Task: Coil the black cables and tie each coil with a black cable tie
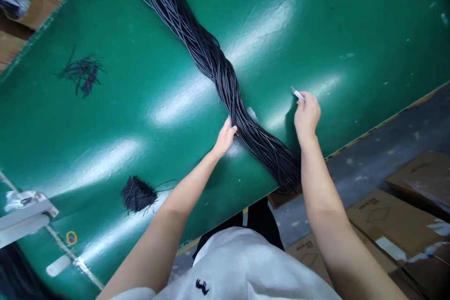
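Across the green table ran one bundle of black cables, glossy, twisted midway, spread at the near edge; two piles of short black strands lay on the table's left; mid-table, the left hand clasped the bundle; toward the table's right, the right hand gripped one slim white tool.

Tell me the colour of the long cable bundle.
The cable bundle is black, as the head view shows.

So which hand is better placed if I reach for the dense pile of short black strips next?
Probably your left hand: it's nearer the pile, though holding the long bundle of black cables. Your right hand is beyond the bundle, pinching a slim white tool.
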`<state>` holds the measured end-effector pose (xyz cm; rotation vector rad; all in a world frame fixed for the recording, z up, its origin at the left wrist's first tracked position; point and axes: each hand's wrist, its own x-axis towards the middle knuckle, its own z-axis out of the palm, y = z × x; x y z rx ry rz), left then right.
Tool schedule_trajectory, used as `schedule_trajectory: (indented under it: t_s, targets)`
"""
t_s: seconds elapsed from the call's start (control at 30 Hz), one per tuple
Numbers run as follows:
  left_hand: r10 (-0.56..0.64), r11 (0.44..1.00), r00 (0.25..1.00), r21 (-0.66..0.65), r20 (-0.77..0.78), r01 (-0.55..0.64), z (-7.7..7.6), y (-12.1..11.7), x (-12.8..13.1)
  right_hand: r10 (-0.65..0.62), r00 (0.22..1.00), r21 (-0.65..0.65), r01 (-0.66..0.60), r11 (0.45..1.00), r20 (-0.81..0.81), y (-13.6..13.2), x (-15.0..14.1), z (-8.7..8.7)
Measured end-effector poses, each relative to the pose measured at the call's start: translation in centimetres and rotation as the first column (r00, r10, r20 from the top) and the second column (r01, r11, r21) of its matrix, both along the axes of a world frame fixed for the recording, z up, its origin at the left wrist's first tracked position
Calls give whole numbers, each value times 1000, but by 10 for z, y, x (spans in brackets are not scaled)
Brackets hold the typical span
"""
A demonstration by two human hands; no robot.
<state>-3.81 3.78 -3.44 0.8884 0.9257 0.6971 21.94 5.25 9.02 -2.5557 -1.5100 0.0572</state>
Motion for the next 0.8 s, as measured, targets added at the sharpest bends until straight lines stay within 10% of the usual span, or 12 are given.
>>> schedule_trajectory:
  t_s: [0.5, 0.8]
  targets:
    - [187, 982, 978, 40, -89, -184, 39, 26, -13, 90, 968, 18, -97, 995, 234, -9, -2, -21]
    - [233, 927, 936, -352, 263, -132, 37, 20, -19, 313, 939, 188, -285, 940, -140, -23, -91, 38]
